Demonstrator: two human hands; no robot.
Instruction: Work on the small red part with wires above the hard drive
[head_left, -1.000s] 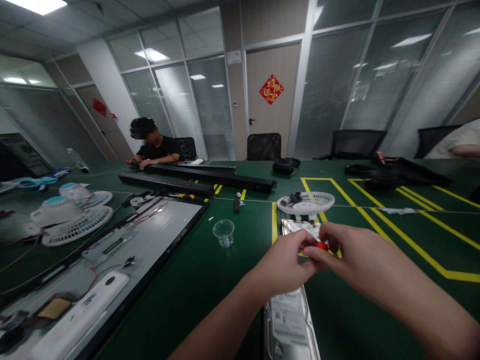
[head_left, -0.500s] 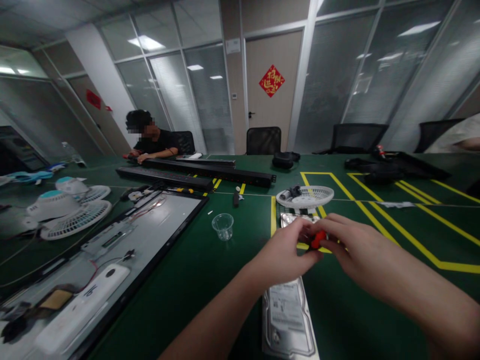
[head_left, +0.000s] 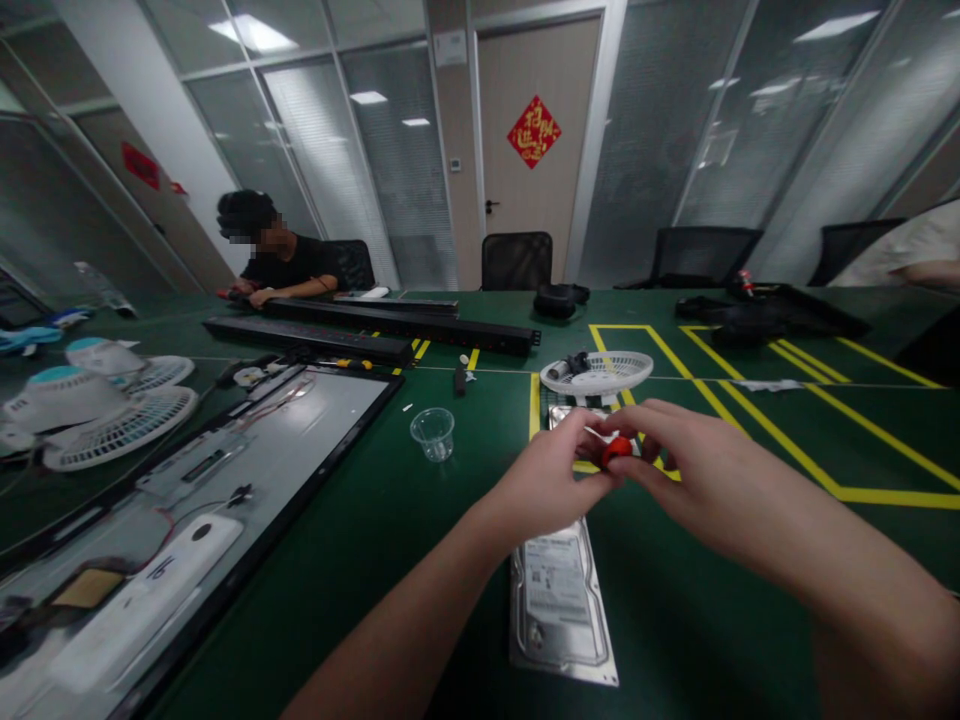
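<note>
My left hand (head_left: 551,480) and my right hand (head_left: 694,465) meet above the table. Their fingertips pinch a small, rounded red object (head_left: 617,449) between them. The fingers cover part of it, so its exact kind cannot be made out. Below my left hand, a silver hard drive (head_left: 559,605) with a white label lies flat on the green tabletop. Just beyond my fingers, another silver metal piece (head_left: 559,413) shows only in part. A white fan grille (head_left: 630,372) with a small dark device (head_left: 571,366) on it sits behind that.
To the left stand a clear plastic cup (head_left: 433,435) and a large opened panel (head_left: 330,410) bearing a white case (head_left: 150,595). Long black bars (head_left: 420,325) lie farther back, near a seated person (head_left: 296,265). White fans (head_left: 97,410) rest at far left. Yellow tape (head_left: 697,380) marks the right side.
The view has tilted down and turned a little, so more of the hard drive shows. The red object has turned slightly between my fingers; both hands still hold it.
</note>
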